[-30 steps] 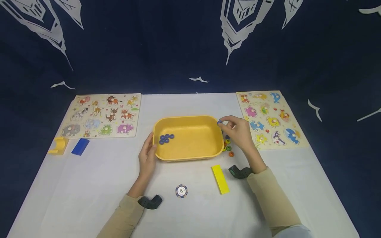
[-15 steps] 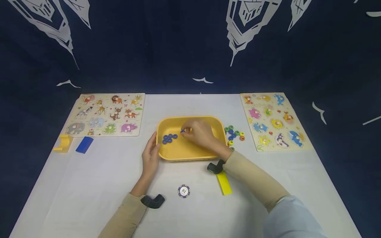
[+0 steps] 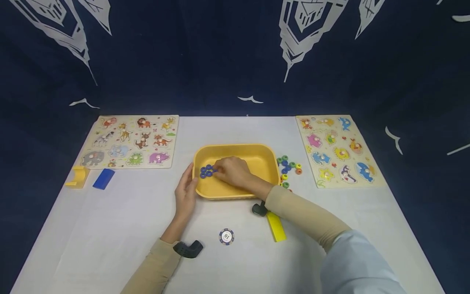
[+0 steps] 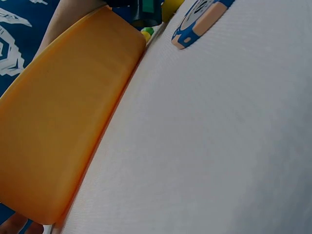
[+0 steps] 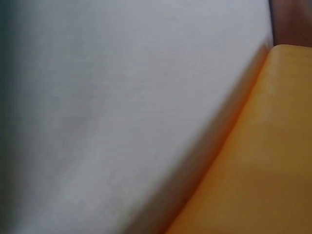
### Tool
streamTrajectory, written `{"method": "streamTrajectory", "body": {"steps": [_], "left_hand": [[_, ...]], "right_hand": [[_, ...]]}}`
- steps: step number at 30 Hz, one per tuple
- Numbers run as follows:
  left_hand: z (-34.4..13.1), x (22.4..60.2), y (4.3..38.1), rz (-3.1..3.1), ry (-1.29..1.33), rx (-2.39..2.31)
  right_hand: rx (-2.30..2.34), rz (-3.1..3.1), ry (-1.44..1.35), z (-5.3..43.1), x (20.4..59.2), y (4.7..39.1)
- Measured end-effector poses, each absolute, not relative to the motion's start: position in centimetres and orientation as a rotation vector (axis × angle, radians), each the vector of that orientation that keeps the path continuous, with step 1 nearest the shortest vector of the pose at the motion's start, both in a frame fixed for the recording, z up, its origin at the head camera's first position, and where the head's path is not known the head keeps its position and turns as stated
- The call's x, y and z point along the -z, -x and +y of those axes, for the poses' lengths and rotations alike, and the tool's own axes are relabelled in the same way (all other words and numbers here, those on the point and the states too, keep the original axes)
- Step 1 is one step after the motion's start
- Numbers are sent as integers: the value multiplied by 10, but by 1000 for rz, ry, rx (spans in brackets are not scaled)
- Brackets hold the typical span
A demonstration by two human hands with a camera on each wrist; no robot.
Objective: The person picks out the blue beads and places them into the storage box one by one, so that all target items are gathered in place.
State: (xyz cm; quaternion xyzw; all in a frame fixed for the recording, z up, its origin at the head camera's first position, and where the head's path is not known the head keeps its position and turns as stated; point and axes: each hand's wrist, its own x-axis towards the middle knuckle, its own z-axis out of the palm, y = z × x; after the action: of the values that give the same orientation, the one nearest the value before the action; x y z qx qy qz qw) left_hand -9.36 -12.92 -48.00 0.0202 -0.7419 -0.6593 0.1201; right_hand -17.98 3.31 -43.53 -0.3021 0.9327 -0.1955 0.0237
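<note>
A shallow yellow tray (image 3: 253, 163) sits mid-table; its outer wall fills much of the left wrist view. My left hand (image 3: 185, 198) holds its left end, fingers along the outside and thumb at the rim. Inside the tray, my right hand (image 3: 235, 173) reaches leftward with its fingertips at a cluster of blue beads (image 3: 209, 173). Thumb and index finger pinch a blue bead at the cluster's right side, mostly hidden by the fingers. In the right wrist view only the tray's wall (image 5: 263, 161) and the white tabletop show clearly.
Loose beads (image 3: 292, 164) in green, blue, yellow and orange lie right of the tray. A yellow block (image 3: 276, 228) and a poker chip (image 3: 226, 236) lie nearer. Animal puzzle boards (image 3: 128, 143) stand at both back corners, with a blue block (image 3: 104, 179) and a yellow arched piece (image 3: 78, 177) at left.
From beyond the tray's right rim, my right hand has carried a blue bead left over the tray and down to the blue cluster. The left hand has stayed at the tray's left end.
</note>
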Motion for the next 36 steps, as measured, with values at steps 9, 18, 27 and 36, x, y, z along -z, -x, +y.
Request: {"method": "streamTrajectory", "body": {"steps": [9,18,27,36], "left_hand": [[-127,484,93,-2161,-57,1911],[-126,483,93,-2193,-75,1912],[-123,458,85,-2205,-85,1916],[-122,456,84,-2201,-79,1923]], "right_hand": [[767,2800,875,42,432,180],[1300,2773,828,105,402,170],[1630,3016,435,193,415,158],[1629,2983,191,223,458,154]]}}
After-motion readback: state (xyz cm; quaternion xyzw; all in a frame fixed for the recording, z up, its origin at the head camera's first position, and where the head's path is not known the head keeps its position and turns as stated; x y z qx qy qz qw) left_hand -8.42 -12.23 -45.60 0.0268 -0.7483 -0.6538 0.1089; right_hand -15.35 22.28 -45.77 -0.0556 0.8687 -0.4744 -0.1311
